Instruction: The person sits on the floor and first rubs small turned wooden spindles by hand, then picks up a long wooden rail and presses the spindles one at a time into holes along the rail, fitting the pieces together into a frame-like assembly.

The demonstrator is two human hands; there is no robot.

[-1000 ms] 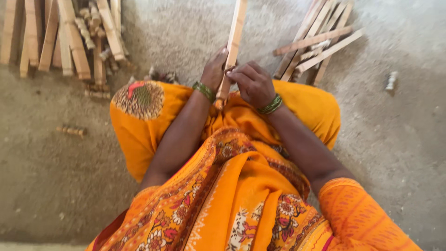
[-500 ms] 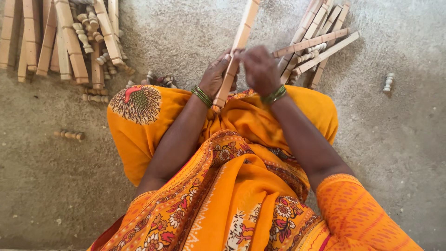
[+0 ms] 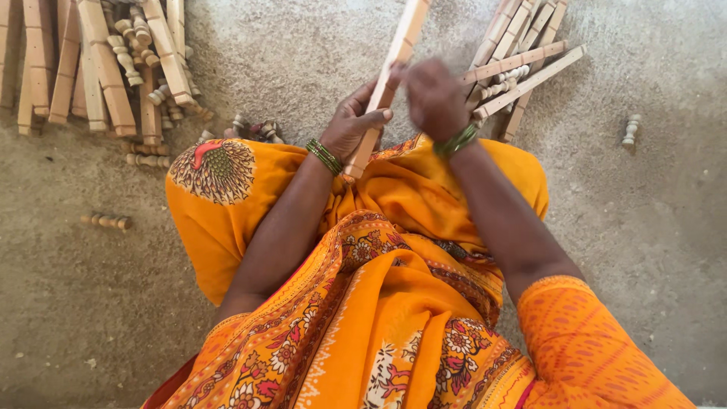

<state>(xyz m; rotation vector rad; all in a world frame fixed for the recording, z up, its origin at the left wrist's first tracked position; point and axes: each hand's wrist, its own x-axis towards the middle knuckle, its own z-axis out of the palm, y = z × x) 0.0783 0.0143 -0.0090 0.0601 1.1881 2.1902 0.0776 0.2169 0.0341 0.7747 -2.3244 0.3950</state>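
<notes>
I sit on a rough floor in orange patterned cloth. My left hand (image 3: 354, 121) grips a long pale wooden slat (image 3: 394, 57) near its lower end; the slat leans up and away to the top edge. My right hand (image 3: 435, 98) is closed on the same slat's right side a little higher, fingers curled, slightly blurred. Both wrists carry green bangles. The slat's bottom end rests against the cloth at my lap.
A pile of wooden slats (image 3: 522, 53) lies just beyond my right hand. More slats and small turned wooden spindles (image 3: 113, 60) lie at top left. Single spindles lie at left (image 3: 106, 221) and far right (image 3: 630, 130). Several small pieces (image 3: 254, 129) sit by my knee.
My right hand has slid up the slat, from beside my left hand to a higher spot. The slat has tilted a bit more to the right. My left hand keeps its grip.
</notes>
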